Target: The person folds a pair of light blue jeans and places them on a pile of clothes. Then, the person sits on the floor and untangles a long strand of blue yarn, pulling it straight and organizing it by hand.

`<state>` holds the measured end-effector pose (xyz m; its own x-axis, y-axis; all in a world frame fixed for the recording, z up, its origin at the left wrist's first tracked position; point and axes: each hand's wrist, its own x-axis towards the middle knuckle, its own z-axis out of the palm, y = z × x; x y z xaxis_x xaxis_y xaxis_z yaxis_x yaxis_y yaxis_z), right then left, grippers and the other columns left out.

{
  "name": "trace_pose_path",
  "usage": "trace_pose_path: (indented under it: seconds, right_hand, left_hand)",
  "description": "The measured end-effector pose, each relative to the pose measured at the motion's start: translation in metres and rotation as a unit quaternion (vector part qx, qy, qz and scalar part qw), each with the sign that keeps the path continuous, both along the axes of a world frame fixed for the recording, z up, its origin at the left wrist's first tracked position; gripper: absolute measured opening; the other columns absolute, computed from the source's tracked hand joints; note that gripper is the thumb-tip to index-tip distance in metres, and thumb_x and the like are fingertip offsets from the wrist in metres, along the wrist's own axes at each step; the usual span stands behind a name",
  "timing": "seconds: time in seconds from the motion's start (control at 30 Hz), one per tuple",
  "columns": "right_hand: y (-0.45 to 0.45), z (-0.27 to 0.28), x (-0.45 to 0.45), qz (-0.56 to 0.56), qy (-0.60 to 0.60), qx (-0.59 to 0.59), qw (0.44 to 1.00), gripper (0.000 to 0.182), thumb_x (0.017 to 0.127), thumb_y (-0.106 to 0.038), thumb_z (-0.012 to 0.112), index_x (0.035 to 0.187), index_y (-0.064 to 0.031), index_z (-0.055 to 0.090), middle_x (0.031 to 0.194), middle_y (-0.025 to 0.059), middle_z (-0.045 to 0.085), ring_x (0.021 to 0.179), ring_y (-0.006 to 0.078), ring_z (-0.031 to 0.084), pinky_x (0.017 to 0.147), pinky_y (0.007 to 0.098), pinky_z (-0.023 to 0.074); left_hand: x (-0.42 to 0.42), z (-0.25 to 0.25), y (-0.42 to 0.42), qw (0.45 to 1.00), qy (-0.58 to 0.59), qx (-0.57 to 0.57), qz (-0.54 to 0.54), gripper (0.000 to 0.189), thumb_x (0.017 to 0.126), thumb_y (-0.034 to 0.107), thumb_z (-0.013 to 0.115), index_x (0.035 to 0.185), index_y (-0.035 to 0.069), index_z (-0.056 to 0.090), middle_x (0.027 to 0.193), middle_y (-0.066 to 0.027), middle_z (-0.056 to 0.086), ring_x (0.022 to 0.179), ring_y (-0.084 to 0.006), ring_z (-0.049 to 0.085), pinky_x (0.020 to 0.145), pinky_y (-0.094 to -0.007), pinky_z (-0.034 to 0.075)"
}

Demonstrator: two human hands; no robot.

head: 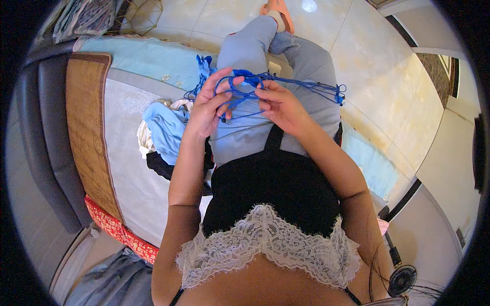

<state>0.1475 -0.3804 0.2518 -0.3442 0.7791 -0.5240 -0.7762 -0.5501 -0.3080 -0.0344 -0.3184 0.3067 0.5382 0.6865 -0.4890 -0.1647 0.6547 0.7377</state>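
Blue cords (244, 93) stretch between my two hands above my lap. My left hand (206, 105) has its fingers spread, with loops of the cord wound around them. Thumb and fingertips of my right hand (282, 105) pinch the cords near a knotted or bunched part. A bundle of the same cords (316, 87) runs across the light-blue trousers (247, 49) to the right, ending in small loops and dark bits like beads. More blue strands with a ribbon-like tuft (204, 65) lie left of the left hand. A small dark bead or stopper (223, 120) hangs below the left fingers.
A pile of light-blue, white and black cloth (164, 128) lies left on the pale seat cover (130, 153). Beyond are a brown mat (86, 134), a dark padded backrest (53, 141) and a red patterned cloth (118, 233). A small black fan (402, 280) is at lower right. Tiles (367, 57) cover the floor.
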Motion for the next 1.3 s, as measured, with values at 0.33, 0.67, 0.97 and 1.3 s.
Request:
trace_pose_path:
  seconds: [0.33, 0.67, 0.97, 1.3]
  right_hand:
    - [-0.008, 0.002, -0.003, 0.039, -0.416, 0.186, 0.889, 0.016, 0.083, -0.013, 0.065, 0.097, -0.0075, 0.059, 0.073, -0.0041, 0.055, 0.064, 0.0058, 0.049, 0.056, 0.0211, 0.0383]
    - [-0.008, 0.004, 0.016, 0.121, -0.343, 0.178, 0.914, 0.023, 0.082, -0.014, 0.065, 0.102, -0.0075, 0.058, 0.096, 0.005, 0.063, 0.091, 0.0158, 0.059, 0.081, 0.0294, 0.0449]
    - [0.022, 0.005, 0.033, 0.246, -0.512, 0.25, 0.784, 0.033, 0.076, -0.02, 0.07, 0.106, -0.0091, 0.062, 0.096, 0.008, 0.065, 0.083, 0.0179, 0.061, 0.076, 0.0277, 0.0461]
    - [0.014, 0.065, -0.029, 0.252, -0.262, 0.342, 0.867, 0.021, 0.087, -0.004, 0.058, 0.107, -0.0009, 0.062, 0.098, 0.0061, 0.066, 0.092, 0.0101, 0.059, 0.082, 0.0247, 0.0459]
  left_hand:
    - [0.01, 0.005, -0.007, 0.999, 0.019, 0.031, 0.006, 0.064, 0.086, -0.001, 0.054, 0.141, 0.017, 0.028, 0.126, -0.0116, 0.052, 0.051, -0.0019, 0.043, 0.045, -0.0185, 0.044]
    - [0.002, -0.03, -0.007, 0.975, 0.144, 0.17, -0.019, 0.034, 0.086, 0.006, 0.059, 0.119, 0.01, 0.053, 0.1, -0.0022, 0.055, 0.079, -0.0085, 0.052, 0.07, -0.0225, 0.045]
    - [-0.017, 0.009, 0.001, 0.98, 0.141, 0.134, -0.041, 0.041, 0.081, -0.007, 0.05, 0.119, 0.009, 0.053, 0.106, -0.0034, 0.058, 0.083, -0.0048, 0.056, 0.047, -0.0149, 0.03]
    - [-0.098, 0.108, -0.034, 0.887, 0.399, 0.22, -0.076, 0.024, 0.084, -0.002, 0.058, 0.108, -0.003, 0.056, 0.094, -0.0122, 0.065, 0.09, -0.0168, 0.062, 0.079, -0.0287, 0.049]
